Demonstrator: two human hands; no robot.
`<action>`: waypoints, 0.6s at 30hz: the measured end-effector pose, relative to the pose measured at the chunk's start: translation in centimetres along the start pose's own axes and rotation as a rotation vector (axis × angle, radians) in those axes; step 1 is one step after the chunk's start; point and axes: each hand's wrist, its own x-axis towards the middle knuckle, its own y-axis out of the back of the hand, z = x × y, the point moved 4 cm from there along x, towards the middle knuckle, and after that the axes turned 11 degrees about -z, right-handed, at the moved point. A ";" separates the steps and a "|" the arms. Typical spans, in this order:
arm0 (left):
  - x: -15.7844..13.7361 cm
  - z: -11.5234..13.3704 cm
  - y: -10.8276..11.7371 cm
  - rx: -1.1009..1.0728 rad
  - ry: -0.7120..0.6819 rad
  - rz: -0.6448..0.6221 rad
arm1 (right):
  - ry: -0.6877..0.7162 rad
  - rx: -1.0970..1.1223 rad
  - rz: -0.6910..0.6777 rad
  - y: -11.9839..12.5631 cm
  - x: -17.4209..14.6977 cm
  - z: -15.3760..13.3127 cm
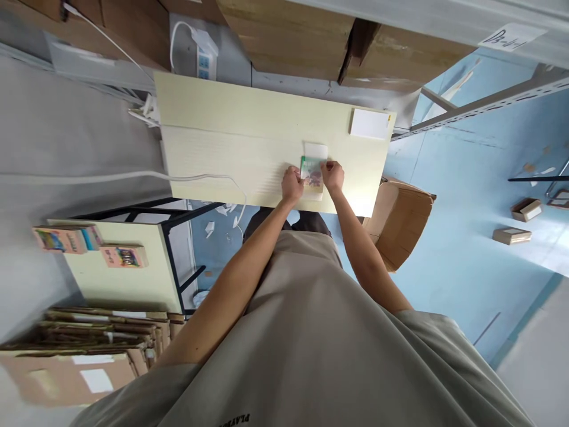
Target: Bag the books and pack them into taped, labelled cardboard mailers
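A small flat booklet-like item [313,173] with a green edge and a coloured picture lies over the pale table, near its front edge. White paper or clear film sticks out beyond its far and near ends; which of the two I cannot tell. My left hand [292,182] pinches the item's left side, fingers closed. At its upper right corner, my right hand [333,175] has curled fingers closed on the same item. Further right on the pale table [231,107] rests a white stack of paper or cards [370,123].
Cardboard boxes [293,35] stand behind the table, beside a power strip [205,56]. An open carton [402,219] sits on the floor at right. A white cable [178,177] crosses the table's left part. Books [124,256] lie on a side table; folded cartons [89,344] lean below.
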 end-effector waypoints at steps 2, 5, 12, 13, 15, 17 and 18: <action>-0.3 0.1 0.2 0.005 -0.018 -0.003 | -0.043 0.010 -0.021 0.0 0.8 -0.8; -1.0 0.9 0.1 0.039 -0.056 -0.058 | -0.053 0.013 -0.022 0.2 1.0 -1.5; -2.7 4.4 -1.8 0.196 0.058 -0.129 | -0.010 -0.070 -0.006 0.8 -0.1 -2.3; -2.8 4.7 -1.9 0.206 0.059 -0.130 | 0.027 -0.108 -0.010 1.1 -0.4 -2.6; -2.9 4.9 -1.9 0.206 0.051 -0.138 | 0.180 -0.222 -0.005 1.9 -1.1 -3.4; -2.8 4.6 -1.5 0.188 0.040 -0.149 | 0.416 -0.386 -0.034 2.7 -1.8 -4.6; -2.7 4.4 -1.3 0.174 0.034 -0.153 | 0.536 -0.478 -0.086 2.9 -2.1 -5.1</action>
